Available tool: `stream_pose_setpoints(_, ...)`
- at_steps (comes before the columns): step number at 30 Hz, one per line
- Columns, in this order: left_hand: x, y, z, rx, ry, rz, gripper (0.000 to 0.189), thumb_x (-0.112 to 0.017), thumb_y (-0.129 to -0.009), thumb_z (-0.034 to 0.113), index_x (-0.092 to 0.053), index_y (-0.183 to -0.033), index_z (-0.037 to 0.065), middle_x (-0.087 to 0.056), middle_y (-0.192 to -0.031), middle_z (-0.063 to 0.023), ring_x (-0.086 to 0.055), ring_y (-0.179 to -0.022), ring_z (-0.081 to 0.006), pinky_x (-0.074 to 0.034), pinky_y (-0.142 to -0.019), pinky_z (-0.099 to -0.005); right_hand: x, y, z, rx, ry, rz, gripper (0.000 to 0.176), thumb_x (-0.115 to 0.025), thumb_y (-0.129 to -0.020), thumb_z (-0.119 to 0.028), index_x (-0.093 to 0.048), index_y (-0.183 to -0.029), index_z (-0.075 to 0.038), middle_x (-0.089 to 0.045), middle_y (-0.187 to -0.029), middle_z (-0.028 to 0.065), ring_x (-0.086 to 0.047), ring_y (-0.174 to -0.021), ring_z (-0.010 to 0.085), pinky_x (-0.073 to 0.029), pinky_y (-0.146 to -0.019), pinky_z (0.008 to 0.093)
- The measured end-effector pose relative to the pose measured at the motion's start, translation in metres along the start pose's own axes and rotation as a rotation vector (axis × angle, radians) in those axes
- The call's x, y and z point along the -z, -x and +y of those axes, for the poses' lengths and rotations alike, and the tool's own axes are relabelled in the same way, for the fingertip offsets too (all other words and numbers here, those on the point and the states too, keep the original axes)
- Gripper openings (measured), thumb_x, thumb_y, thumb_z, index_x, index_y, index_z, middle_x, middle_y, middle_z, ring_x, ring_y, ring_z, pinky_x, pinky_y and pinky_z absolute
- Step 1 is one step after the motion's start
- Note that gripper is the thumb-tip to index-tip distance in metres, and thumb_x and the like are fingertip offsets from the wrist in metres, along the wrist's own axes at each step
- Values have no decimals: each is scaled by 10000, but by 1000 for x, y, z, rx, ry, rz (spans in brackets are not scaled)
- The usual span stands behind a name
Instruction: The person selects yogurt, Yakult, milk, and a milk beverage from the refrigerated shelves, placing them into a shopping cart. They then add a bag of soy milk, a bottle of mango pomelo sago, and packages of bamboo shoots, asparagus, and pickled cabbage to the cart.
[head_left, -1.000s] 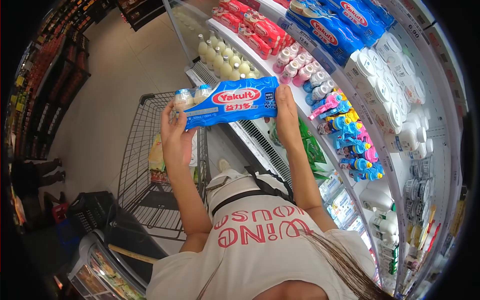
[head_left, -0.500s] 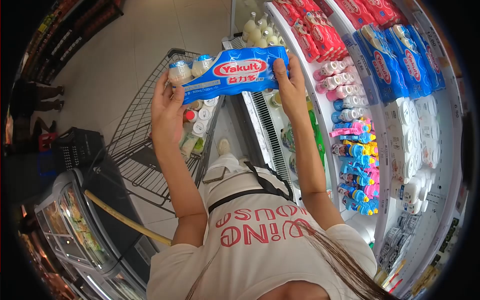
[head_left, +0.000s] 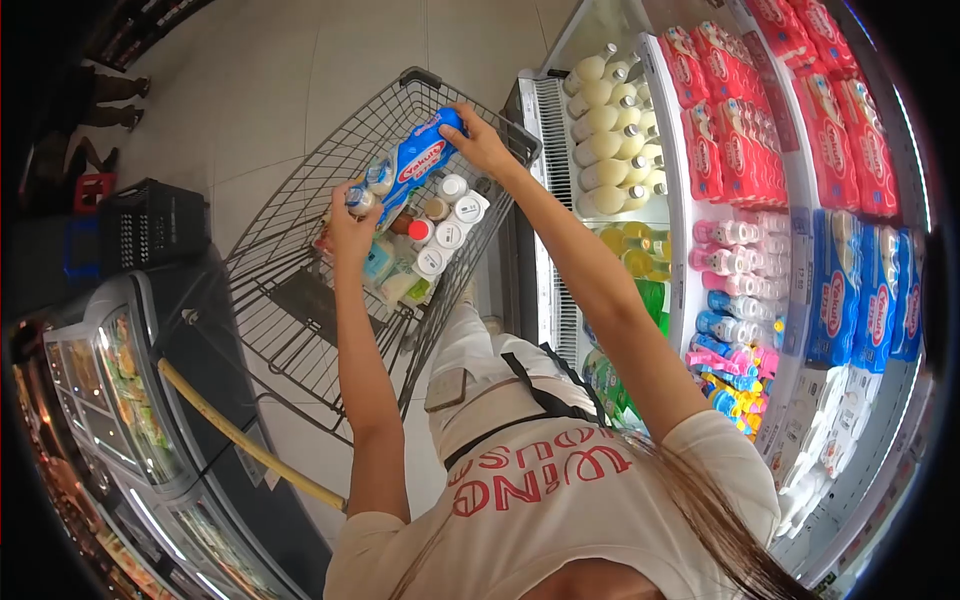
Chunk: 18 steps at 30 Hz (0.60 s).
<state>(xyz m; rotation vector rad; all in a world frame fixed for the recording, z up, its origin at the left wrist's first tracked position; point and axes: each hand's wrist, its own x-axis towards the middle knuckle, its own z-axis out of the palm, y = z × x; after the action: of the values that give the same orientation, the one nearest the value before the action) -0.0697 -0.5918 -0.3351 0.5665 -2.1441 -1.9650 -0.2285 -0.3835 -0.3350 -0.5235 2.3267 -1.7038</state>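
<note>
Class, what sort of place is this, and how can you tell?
Probably a supermarket drinks aisle: a wire shopping cart, chilled shelves of bottled drinks, and a blue Yakult pack held over it.

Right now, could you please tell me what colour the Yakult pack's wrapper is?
The Yakult pack has a blue wrapper with a red logo; head view.

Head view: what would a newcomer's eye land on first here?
The blue Yakult pack stands out most, held at its two ends by the left hand and the right hand over the wire shopping cart, which holds white-capped bottles. To the right, the chiller shelves draw the eye with red packs and blue packs.
</note>
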Motion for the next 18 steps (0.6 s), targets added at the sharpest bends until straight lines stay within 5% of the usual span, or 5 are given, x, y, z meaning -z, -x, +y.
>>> stream_pose_setpoints(5, -31, -53, -105, -233, -304, 160, 443, -705, -681, -59, -514, -1070, 33, -595, -1027, -143, -598, -957, -256, -474, -828, -344, -38, -47, 104, -48, 92, 16, 417, -640, -873, -157, -486, -1258, -125, -606, -1116, 114, -571, -1032, 238, -443, -919, 351)
stream_pose_setpoints(8, -59, -61, -148, 13, -254, 224, 412, -707, -658, -52, -518, -1014, 27, -588, -956, -164, -593, -907, -309, -463, -805, -375, -44, -64, 137, -81, 161, -16, 420, -637, -853, -96, -491, -1245, -131, -612, -1109, 128, -589, -1035, 278, -451, -914, 351)
stream_pose_setpoints(18, -84, -91, -269, 188, -257, 68, 402, -759, -655, 16, -548, -998, 12, -615, -925, -178, -600, -882, -340, -461, -798, -393, -63, -72, 261, -218, 186, -44, 422, -580, -835, -1, -485, -1222, -141, -597, -1142, 144, -586, -1060, 331, -455, -910, 353)
